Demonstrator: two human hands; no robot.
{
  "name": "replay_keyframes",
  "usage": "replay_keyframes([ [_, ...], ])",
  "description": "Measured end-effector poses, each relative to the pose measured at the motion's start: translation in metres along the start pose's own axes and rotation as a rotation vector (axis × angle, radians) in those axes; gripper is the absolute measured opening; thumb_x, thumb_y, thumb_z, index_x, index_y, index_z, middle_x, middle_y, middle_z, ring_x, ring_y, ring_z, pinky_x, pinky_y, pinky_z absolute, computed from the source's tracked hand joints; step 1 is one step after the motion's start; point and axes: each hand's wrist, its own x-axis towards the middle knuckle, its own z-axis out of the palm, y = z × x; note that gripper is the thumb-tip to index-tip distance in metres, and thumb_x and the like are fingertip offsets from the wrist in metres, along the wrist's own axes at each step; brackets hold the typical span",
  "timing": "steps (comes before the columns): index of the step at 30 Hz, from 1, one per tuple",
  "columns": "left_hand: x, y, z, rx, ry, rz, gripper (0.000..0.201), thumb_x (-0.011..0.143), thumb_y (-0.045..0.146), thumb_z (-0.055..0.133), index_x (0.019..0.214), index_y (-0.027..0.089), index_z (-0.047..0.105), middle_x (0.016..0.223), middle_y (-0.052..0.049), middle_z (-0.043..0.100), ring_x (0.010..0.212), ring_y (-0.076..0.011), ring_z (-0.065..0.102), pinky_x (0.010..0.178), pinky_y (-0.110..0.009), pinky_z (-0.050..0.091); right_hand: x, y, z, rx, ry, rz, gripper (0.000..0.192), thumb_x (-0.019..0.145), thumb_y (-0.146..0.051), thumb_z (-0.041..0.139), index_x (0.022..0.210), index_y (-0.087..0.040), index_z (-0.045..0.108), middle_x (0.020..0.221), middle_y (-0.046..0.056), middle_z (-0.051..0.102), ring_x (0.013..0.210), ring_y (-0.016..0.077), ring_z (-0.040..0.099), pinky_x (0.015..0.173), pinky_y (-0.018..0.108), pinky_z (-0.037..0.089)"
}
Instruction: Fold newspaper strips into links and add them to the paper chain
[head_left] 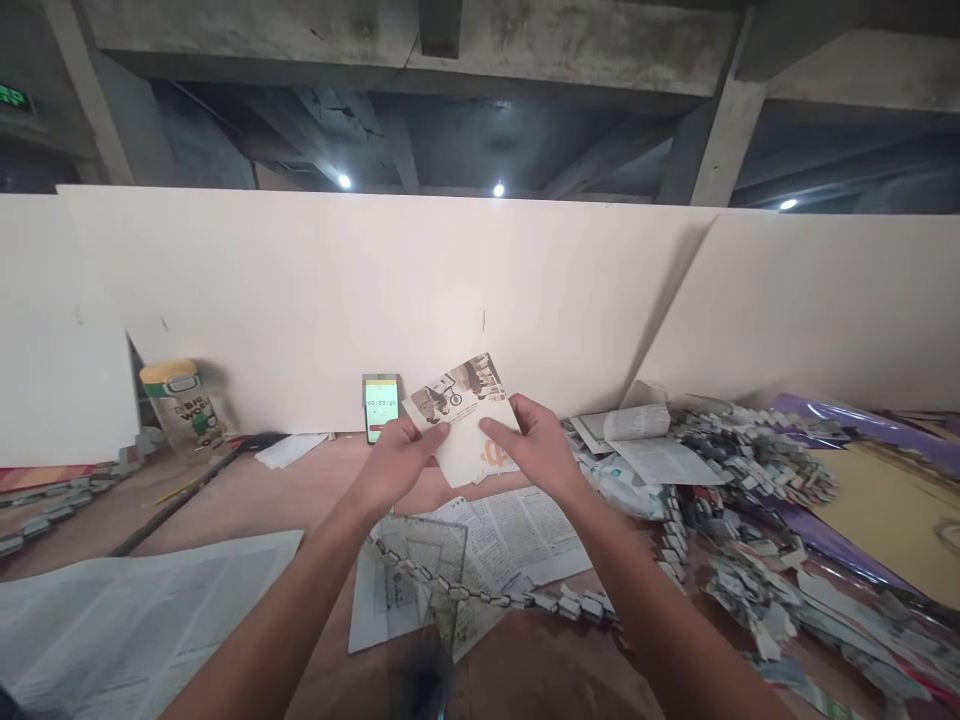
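A folded sheet of printed paper (466, 420) is held up above the counter (247, 490), tilted, its long axis running from lower left to upper right, with the printed picture face turned to the camera and one corner pointing up toward the pale board behind. The paper is thin, matte and creased, roughly rectangular. The left hand (394, 462) pinches its left edge, thumb on the front; the right hand (536, 448) pinches the right edge likewise, fingers closed on the sheet from behind. Below lie flat newspaper sheets (517, 530) and a linked chain of folded paper pieces (480, 590). A phone (381, 406) leans against the board just left of the sheet.
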Motion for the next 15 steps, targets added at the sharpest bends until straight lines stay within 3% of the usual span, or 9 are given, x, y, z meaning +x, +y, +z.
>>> replay_keyframes([
  [4, -0.004, -0.003, 0.005, -0.115, 0.034, -0.036, 0.034, 0.076, 0.043, 0.063, 0.094, 0.014, 0.068, 0.095, -0.011, 0.069, 0.088, -0.0262, 0.062, 0.084, -0.042, 0.047, -0.009, -0.01, 0.005, -0.221, 0.157, -0.208, 0.025, 0.076, -0.023, 0.054, 0.06, -0.021, 0.034, 0.058, -0.005, 0.034, 0.053, 0.0104, 0.033, 0.052, 0.023, 0.029],
  [10, -0.01, 0.002, 0.01, -0.241, 0.028, -0.035, 0.031, 0.081, 0.042, 0.059, 0.102, 0.019, 0.064, 0.112, -0.01, 0.065, 0.101, -0.0268, 0.059, 0.09, -0.042, 0.044, -0.014, -0.015, 0.011, -0.239, 0.18, -0.42, 0.015, 0.068, -0.007, 0.047, 0.072, -0.021, 0.045, 0.084, 0.003, 0.054, 0.081, 0.0175, 0.051, 0.07, 0.029, 0.04],
  [13, -0.009, 0.006, 0.004, -0.119, 0.117, 0.13, 0.027, 0.083, 0.038, 0.057, 0.103, 0.021, 0.066, 0.12, -0.008, 0.061, 0.114, -0.0283, 0.051, 0.098, -0.044, 0.037, -0.009, -0.012, 0.005, -0.134, 0.192, -0.348, 0.02, 0.07, -0.011, 0.05, 0.086, -0.022, 0.054, 0.104, 0.006, 0.058, 0.1, 0.0224, 0.051, 0.084, 0.036, 0.041],
  [15, -0.009, 0.009, -0.002, 0.007, 0.174, 0.3, 0.021, 0.081, 0.033, 0.059, 0.097, 0.024, 0.07, 0.131, -0.005, 0.053, 0.123, -0.0292, 0.043, 0.101, -0.043, 0.034, -0.004, -0.01, -0.001, 0.059, 0.162, -0.156, 0.029, 0.074, -0.019, 0.052, 0.102, -0.025, 0.055, 0.115, 0.007, 0.056, 0.106, 0.0239, 0.052, 0.085, 0.039, 0.044],
])
